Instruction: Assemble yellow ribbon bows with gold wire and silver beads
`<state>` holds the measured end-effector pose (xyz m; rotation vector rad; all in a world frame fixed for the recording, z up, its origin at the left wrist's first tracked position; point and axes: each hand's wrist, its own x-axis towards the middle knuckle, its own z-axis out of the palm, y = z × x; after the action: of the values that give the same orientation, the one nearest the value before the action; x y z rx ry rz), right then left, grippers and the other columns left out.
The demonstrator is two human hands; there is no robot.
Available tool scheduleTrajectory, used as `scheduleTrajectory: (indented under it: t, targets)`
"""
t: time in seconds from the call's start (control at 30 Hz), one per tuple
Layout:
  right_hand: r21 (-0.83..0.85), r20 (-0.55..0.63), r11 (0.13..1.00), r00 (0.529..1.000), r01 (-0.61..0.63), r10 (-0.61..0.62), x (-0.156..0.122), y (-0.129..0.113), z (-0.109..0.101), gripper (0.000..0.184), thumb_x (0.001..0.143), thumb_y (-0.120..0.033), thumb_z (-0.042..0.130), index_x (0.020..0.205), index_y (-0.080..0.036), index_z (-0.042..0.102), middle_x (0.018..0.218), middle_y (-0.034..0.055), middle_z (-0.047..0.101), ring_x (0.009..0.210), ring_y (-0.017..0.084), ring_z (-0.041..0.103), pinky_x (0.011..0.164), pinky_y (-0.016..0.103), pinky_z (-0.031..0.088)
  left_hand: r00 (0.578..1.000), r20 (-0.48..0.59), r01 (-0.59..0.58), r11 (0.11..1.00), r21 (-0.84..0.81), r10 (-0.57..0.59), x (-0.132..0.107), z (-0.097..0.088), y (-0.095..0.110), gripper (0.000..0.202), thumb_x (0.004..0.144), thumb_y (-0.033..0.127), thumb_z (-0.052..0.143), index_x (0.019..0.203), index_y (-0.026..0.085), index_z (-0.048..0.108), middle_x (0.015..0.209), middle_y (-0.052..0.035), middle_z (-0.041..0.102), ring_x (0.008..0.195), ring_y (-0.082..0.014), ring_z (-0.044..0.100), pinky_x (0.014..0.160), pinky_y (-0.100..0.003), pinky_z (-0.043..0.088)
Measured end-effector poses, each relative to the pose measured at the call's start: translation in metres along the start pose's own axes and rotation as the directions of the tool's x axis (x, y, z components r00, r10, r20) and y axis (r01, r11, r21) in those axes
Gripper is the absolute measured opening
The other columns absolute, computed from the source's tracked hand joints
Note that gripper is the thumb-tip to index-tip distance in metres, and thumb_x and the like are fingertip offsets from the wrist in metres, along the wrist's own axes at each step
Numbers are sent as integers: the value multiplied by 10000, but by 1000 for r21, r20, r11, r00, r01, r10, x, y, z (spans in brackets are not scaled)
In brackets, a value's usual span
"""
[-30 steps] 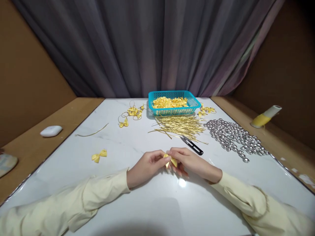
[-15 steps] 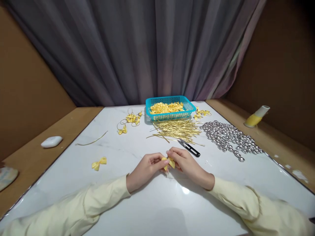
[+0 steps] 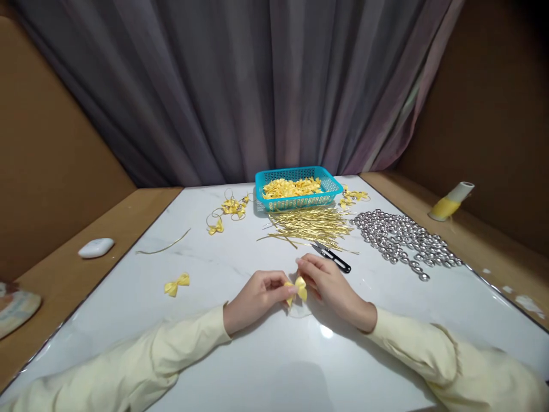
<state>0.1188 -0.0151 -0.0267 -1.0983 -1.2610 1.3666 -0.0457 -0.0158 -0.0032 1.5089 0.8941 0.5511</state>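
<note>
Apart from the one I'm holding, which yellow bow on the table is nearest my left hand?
The lone bow to the left of the left hand, by itself up front; the other bows lie farther back beside the blue basket.

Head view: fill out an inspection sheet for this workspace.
Surface: white marbled table, glossy.
Job's things: yellow bow pinched between left hand and right hand; gold ties, silver beads, snips and blue basket of bows beyond.
Clutter: loose bow, looped bows, one gold strand at left.
Hands: both closed on the bow.
Cables: nothing seen.
Surroundings: grey curtain, brown walls, white case and yellow spool on wooden ledges.
</note>
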Motion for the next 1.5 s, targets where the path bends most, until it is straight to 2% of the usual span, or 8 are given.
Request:
scheduleTrajectory:
  t: [0.17,0.33,0.53,0.7,1.0,1.23,1.37,1.5]
  targets:
    - [77,-208,996,977,54,-37,15,-15,-32,282,790,-391,482,618,-167,475,535,-29,457,352,48,293,279,163,242,996,74,53,998,-19,-51,-7,3,-1,247,737,325,609,641,98,596,589,-40,596,556,-116,517,552,-226,392]
    - [93,-216,994,976,65,-44,23,-15,-43,289,773,-400,504,602,-169,472,452,-55,383,326,45,259,265,159,261,996,61,73,996,-53,-70,-3,1,2,241,725,319,624,633,99,589,577,-38,581,541,-112,506,536,-225,381]
    - [90,-218,993,974,83,-61,28,-4,-41,293,754,-406,531,593,-171,462,534,-22,483,332,45,318,264,171,274,991,91,101,994,-53,-95,-3,1,4,252,716,310,631,593,102,559,531,-25,559,514,-104,481,522,-225,371]
    - [105,-193,990,979,92,-70,27,-7,-43,298,772,-401,518,588,-171,471,503,-36,447,328,47,305,274,175,296,992,110,60,998,-1,-60,-4,1,1,236,746,310,601,632,106,570,572,-24,574,562,-108,498,560,-228,382]
    - [151,-155,986,987,75,-51,29,-8,-50,283,780,-395,521,633,-153,526,455,-36,437,356,68,370,320,183,322,998,9,66,997,27,-66,0,3,0,224,740,312,607,798,98,638,593,-14,558,545,-99,467,532,-219,373]
    - [328,-35,945,999,-21,35,27,-12,-52,182,753,-313,576,741,-132,581,801,51,620,462,50,456,358,158,353,1000,-17,-15,996,85,17,-2,0,-1,243,772,315,570,764,96,676,635,-30,556,586,-101,459,549,-214,359]
    - [390,59,919,997,-63,43,27,-13,-55,167,762,-248,571,695,-99,605,527,-1,539,409,47,410,351,147,347,998,59,-11,992,129,3,-3,-1,-3,243,755,313,587,725,87,674,652,-37,565,568,-98,480,535,-212,374]
    - [409,78,908,995,-87,60,27,-10,-52,153,760,-229,574,659,-115,564,561,9,565,414,56,429,350,157,371,986,164,-39,976,215,3,-3,-1,-2,247,750,317,589,747,91,690,645,-39,572,572,-105,502,526,-208,384]
